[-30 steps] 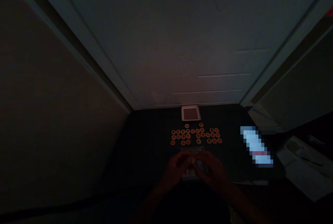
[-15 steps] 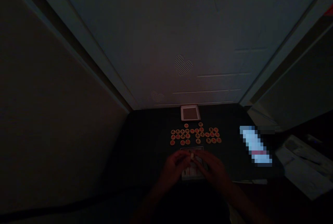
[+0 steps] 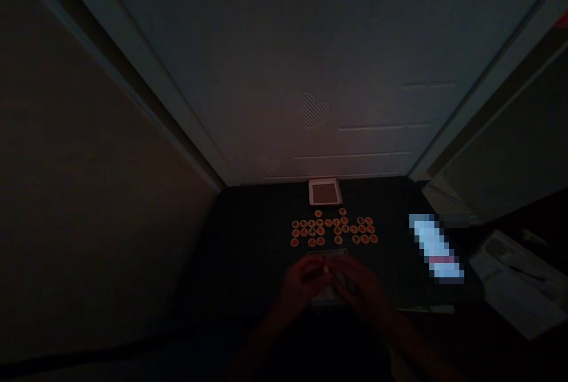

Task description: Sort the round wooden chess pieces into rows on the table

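My left hand (image 3: 298, 282) and my right hand (image 3: 362, 281) meet at the fingertips over a shallow box (image 3: 326, 298) near the table's front edge. Both sets of fingers are closed around a small pale piece (image 3: 326, 269), mostly hidden and too dark to make out clearly. Just beyond the box lie several round Chinese chess pieces (image 3: 320, 232), flat, with red or dark characters, arranged in uneven rows. The hands cover much of the box.
Behind the pieces, a white-rimmed tray or lid (image 3: 325, 203) stands near the heart-patterned panel (image 3: 284, 68). To the right lies a blurred-out bright screen (image 3: 435, 246). White papers (image 3: 523, 302) sit beyond the right side of the dark table (image 3: 235, 240). The light is very dim.
The fingers have shifted slightly around the small pale piece, and less of it shows now. The laid-out pieces stay where they were.
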A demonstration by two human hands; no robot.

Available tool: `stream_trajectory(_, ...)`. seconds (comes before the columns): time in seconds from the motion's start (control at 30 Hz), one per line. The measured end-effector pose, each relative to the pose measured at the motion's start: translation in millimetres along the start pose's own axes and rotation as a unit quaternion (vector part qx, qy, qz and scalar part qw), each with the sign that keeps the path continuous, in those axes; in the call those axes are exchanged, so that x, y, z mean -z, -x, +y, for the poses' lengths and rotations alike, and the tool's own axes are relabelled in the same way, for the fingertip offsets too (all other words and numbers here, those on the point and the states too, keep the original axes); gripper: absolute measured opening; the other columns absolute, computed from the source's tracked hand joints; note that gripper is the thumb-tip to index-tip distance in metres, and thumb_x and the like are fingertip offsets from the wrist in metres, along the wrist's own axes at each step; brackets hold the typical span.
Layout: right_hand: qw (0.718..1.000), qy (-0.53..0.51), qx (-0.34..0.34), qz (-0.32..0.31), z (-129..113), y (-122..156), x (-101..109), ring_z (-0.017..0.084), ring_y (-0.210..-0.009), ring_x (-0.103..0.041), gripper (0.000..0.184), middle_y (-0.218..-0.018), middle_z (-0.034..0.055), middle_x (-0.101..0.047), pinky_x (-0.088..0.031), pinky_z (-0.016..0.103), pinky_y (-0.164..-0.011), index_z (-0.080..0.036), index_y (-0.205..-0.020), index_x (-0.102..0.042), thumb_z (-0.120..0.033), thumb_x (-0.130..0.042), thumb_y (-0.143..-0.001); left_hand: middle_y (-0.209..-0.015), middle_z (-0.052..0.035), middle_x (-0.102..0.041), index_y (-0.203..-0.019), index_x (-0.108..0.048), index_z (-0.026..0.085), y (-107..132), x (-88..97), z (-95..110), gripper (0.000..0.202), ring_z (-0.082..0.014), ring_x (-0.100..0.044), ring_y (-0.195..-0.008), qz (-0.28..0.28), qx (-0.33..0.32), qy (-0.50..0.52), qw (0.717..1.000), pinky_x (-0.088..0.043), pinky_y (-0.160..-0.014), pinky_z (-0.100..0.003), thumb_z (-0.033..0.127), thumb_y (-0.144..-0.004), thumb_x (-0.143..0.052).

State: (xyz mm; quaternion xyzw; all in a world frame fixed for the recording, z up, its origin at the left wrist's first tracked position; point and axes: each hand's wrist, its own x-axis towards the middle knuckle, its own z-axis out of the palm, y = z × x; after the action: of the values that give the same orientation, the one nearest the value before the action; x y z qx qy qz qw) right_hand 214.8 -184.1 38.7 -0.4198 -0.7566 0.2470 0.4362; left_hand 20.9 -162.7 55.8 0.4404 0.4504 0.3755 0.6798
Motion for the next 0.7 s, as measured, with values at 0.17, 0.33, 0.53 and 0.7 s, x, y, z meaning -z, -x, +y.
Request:
stream_trajectory(0.17, 1.0, 0.014, -0.004, 0.009, -2.5, -1.3, -0.2, 0.022, -0.107, -0.069, 0.034, -0.118, 0.0077, -0.07, -0.061, 0.037, -0.092, -0.028, -0.129, -0.065, -0.024, -0.062, -0.095, -0.102, -0.0089, -0.077, -0.106, -0.071, 0.017, 0.7, -0.8, 0.2, 0.037, -0.0232, -0.072, -0.092, -0.012, 0.012, -0.008, 1.0, -0.056, -0.081, -0.033, 0.045, -0.082, -0.076)
stream_trajectory(0.33, 1.0, 0.013, 0.004, 0.015, -4.8, -1.9, -0.6, 0.022, -0.108, -0.068, 0.032, -0.117, 0.008, -0.07, -0.06, 0.036, -0.091, -0.028, -0.128, -0.065, -0.024, -0.061, -0.096, -0.101, -0.0083, -0.077, -0.104, -0.071, 0.017, 0.7, -3.2, 0.3, 0.035, -0.0227, -0.072, -0.091, -0.01, 0.001, -0.013, 1.0, -0.056, -0.08, -0.032, 0.044, -0.082, -0.076)
stream_trajectory(0.53, 1.0, 0.011, 0.0, 0.006, -4.0, 0.6, -5.8, 0.023, -0.107, -0.067, 0.034, -0.117, 0.0084, -0.069, -0.059, 0.038, -0.092, -0.028, -0.129, -0.064, -0.023, -0.063, -0.095, -0.094, -0.0064, -0.078, -0.095, -0.072, 0.017, 2.1, -2.3, 3.3, 0.027, -0.0227, -0.073, -0.09, 0.001, -0.006, -0.066, 0.998, -0.055, -0.081, -0.031, 0.038, -0.08, -0.079)
stream_trajectory(0.7, 1.0, 0.016, -0.011, -0.006, 0.7, 4.9, -9.0, 0.023, -0.108, -0.067, 0.034, -0.116, 0.0074, -0.069, -0.059, 0.038, -0.093, -0.028, -0.128, -0.064, -0.023, -0.064, -0.094, -0.096, -0.007, -0.079, -0.096, -0.074, 0.017, 1.2, 5.8, 3.5, 0.023, -0.0219, -0.073, -0.09, -0.021, -0.011, -0.095, 0.995, -0.054, -0.083, -0.031, 0.038, -0.088, -0.069)
